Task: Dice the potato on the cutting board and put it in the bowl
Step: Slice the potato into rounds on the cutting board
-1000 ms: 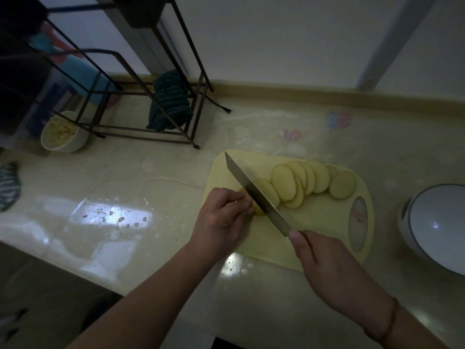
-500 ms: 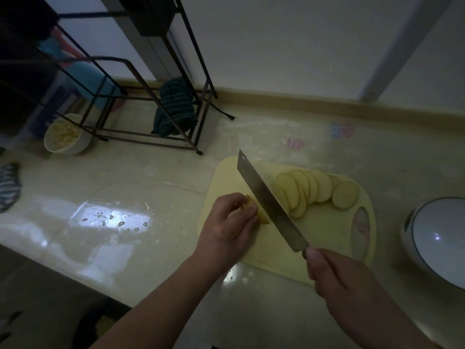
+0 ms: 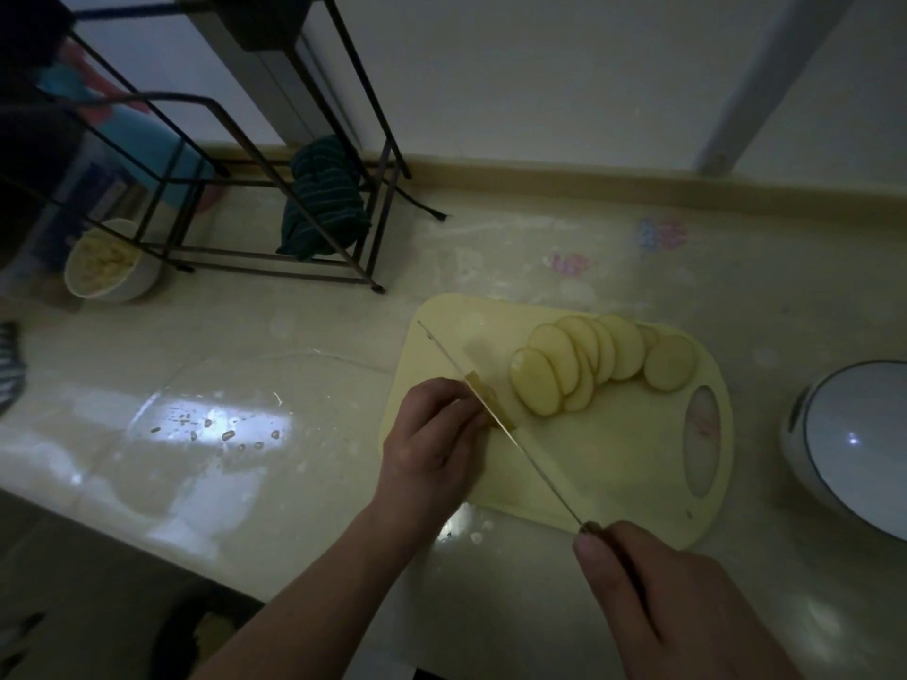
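While left grip (image 3: 434, 444) pins potato (image 3: 483, 392), apparently, knife (image 3: 495, 417) alongside.

Two bare arms are seen, with no sleeves on them; the left hand (image 3: 434, 444) and the right hand (image 3: 657, 606) are bare too

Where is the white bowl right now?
In the head view the white bowl sits on the counter at the far right, just beyond the cutting board's right end, partly cut off by the frame.
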Available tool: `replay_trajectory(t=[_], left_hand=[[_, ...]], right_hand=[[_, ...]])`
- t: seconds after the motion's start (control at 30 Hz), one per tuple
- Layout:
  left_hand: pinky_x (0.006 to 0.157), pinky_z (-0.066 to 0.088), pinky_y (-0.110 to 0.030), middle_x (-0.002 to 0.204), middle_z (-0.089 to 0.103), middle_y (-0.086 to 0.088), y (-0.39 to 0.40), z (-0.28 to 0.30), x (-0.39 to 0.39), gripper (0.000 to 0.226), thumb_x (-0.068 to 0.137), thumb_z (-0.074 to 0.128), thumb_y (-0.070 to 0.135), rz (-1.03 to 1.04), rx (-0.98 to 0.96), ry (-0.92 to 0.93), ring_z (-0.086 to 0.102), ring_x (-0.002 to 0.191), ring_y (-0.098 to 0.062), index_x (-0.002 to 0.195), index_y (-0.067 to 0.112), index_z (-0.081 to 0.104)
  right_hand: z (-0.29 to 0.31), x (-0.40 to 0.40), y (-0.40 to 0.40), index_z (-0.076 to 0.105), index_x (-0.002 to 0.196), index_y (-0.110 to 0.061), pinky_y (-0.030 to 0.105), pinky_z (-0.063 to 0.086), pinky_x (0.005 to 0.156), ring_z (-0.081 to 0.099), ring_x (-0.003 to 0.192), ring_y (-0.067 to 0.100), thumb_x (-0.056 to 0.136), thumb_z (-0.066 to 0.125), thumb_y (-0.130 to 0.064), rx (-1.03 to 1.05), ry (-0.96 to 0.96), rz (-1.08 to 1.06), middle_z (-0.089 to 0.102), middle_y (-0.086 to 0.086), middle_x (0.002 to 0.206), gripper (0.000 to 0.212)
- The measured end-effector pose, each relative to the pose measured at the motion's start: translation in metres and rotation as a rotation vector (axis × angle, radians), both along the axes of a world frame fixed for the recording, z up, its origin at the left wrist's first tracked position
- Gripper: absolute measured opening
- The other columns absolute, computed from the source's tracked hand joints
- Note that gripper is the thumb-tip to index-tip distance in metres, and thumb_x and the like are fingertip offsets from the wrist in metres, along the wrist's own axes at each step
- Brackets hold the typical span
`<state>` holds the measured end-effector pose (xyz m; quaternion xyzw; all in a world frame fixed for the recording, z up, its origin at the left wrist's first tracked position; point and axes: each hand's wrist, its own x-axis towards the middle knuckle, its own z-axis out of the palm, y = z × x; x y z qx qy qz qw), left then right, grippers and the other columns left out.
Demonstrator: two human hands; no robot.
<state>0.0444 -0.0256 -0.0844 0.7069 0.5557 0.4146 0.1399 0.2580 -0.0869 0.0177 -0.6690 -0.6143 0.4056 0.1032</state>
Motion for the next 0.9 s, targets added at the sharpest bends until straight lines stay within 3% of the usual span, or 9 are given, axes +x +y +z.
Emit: replay_trajectory(t=[0.27,0.43,0.6,0.77,0.9], left_hand=[[0.085,0.053,-0.035,0.112,0.06,-0.001,0.001,0.0014,0.0009,0.015,0.096,0.06,0.011,-0.033,0.016,0.006,0.064,0.098,-0.027,0.109,0.013,0.066],[0.084,0.053,-0.031,0.109,0.063,-0.004,0.0017,-0.0005,0.0018,0.013,0.094,0.064,0.009,-0.002,0.015,0.023,0.065,0.094,-0.026,0.103,0.005,0.072],[0.088,0.052,-0.026,0.106,0.064,-0.004,0.003,0.0045,0.0047,0.031,0.102,0.055,0.021,0.023,0.027,0.023,0.065,0.094,-0.022,0.096,-0.001,0.075],[0.09,0.049,-0.022,0.109,0.062,-0.001,0.0033,0.0039,0.0021,0.014,0.094,0.063,0.009,0.007,0.025,0.035,0.064,0.096,-0.02,0.099,0.001,0.074],[0.09,0.05,-0.024,0.107,0.063,-0.003,0.0038,0.0045,0.0031,0.015,0.093,0.064,0.008,0.01,0.016,0.048,0.065,0.096,-0.022,0.097,-0.001,0.075]], right_hand=[[0.0005,0.0006,0.0025,0.045,0.078,-0.03,0.023,0.041,0.064,0.062,0.089,0.014,0.04,-0.027,-0.092,-0.053,-0.091,0.079,0.061,-0.002,0.074,0.102],[-0.0003,0.0024,0.0046,0.047,0.078,-0.028,0.022,0.043,0.064,0.063,0.084,0.013,0.043,-0.022,-0.094,-0.064,-0.06,0.075,0.063,0.0,0.073,0.102],[0.0013,0.0008,0.0044,0.047,0.078,-0.03,0.022,0.044,0.066,0.062,0.083,0.011,0.043,-0.021,-0.095,-0.082,-0.043,0.07,0.062,-0.001,0.072,0.1],[0.0028,0.0007,0.0056,0.046,0.079,-0.027,0.025,0.046,0.068,0.061,0.084,0.012,0.043,-0.023,-0.093,-0.088,-0.06,0.083,0.062,0.0,0.074,0.102],[0.0005,0.0013,0.0062,0.046,0.081,-0.029,0.026,0.046,0.069,0.063,0.086,0.014,0.047,-0.022,-0.092,-0.071,-0.077,0.093,0.064,0.001,0.076,0.099]])
